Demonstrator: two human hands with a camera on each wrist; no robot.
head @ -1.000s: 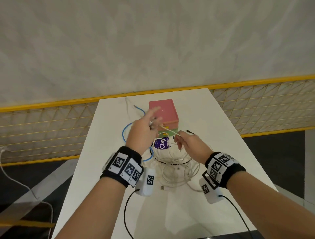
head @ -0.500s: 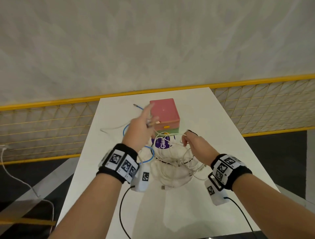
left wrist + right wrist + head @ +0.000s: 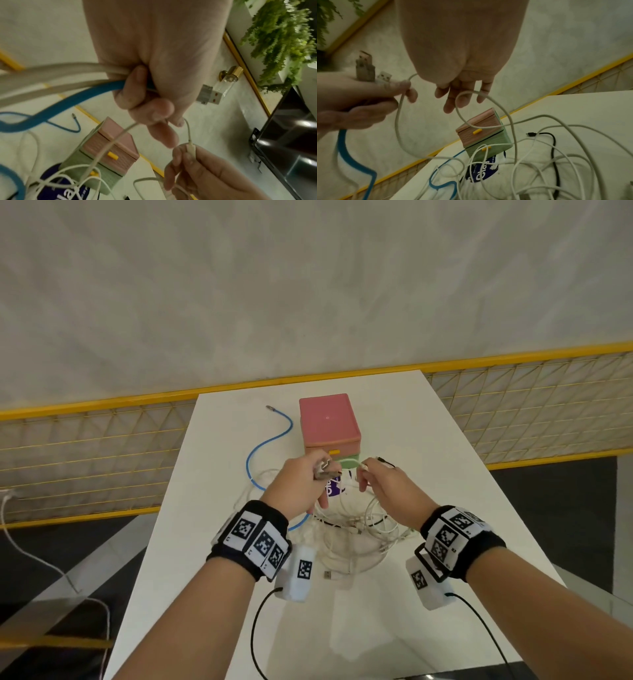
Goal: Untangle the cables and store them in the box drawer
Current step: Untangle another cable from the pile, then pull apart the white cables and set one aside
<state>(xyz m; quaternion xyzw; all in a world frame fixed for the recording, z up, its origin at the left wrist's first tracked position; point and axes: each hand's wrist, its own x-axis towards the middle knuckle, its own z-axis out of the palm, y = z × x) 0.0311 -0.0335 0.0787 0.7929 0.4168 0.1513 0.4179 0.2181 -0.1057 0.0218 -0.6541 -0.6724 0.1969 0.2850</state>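
Observation:
Above the white table (image 3: pixel 428 440), my left hand (image 3: pixel 310 474) grips a bundle of cable ends: the blue cable (image 3: pixel 72 100), thick white cables (image 3: pixel 60 73) and their USB plugs (image 3: pixel 209 96). A thin white cable (image 3: pixel 109 143) runs from that fist to my right hand (image 3: pixel 363 474), which pinches its small connector (image 3: pixel 190 148). Below both hands lies the tangle of white cables (image 3: pixel 356 529). The box (image 3: pixel 329 422), pink over green, stands just beyond the hands with both drawers closed. The blue cable (image 3: pixel 267 446) trails off to the box's left.
A black cable (image 3: pixel 554 148) lies to the right of the tangle. A white bag with a purple label (image 3: pixel 486 171) sits under the cables in front of the box. A yellow mesh railing (image 3: pixel 102 460) runs behind the table, and a loose white cord (image 3: pixel 27 549) lies on the floor at left.
My left hand has come down and back from in front of the box, close to my right hand. The white cable stretched between them has gone slack.

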